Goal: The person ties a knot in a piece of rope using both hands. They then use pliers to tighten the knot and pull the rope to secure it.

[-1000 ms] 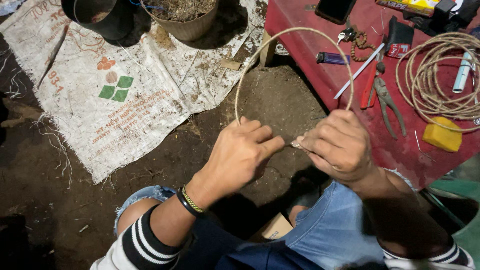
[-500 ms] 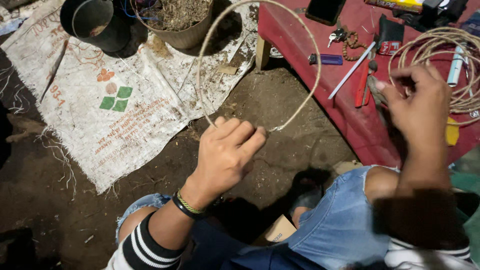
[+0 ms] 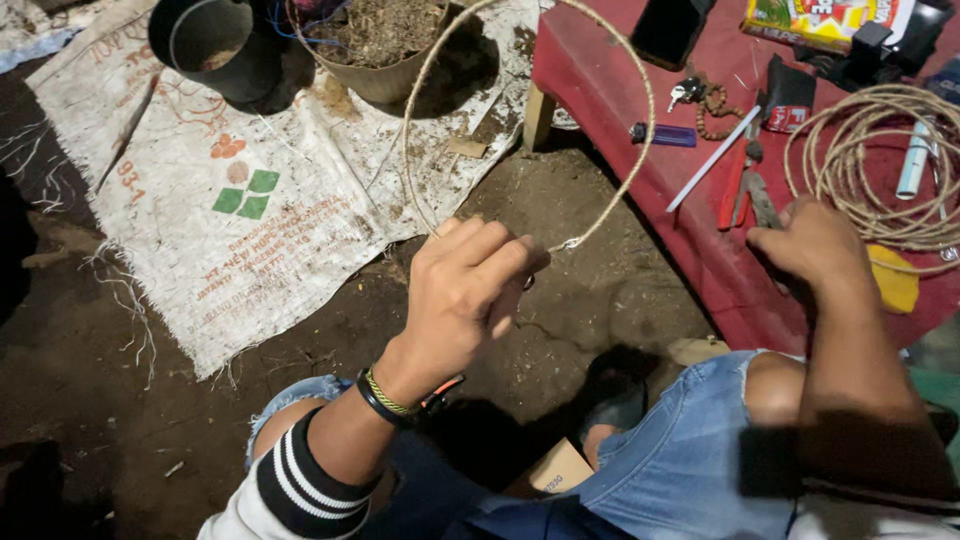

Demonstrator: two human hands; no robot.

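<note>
While left hand (image 3: 470,290) pinches wire hoop (image 3: 530,120) over bare dirt | right hand (image 3: 815,245) curled on pliers (image 3: 745,185) near table edge (image 3: 640,200)

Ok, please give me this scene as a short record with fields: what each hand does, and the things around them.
left hand: left hand raised, fingers closed on a wire hoop, pinched where the ends meet
right hand: right hand down on the red table, on the pliers; grip hidden
on table: rope coil, white stick, keys, yellow block
on ground: printed sack, black pot, bucket of dry fibre
</note>
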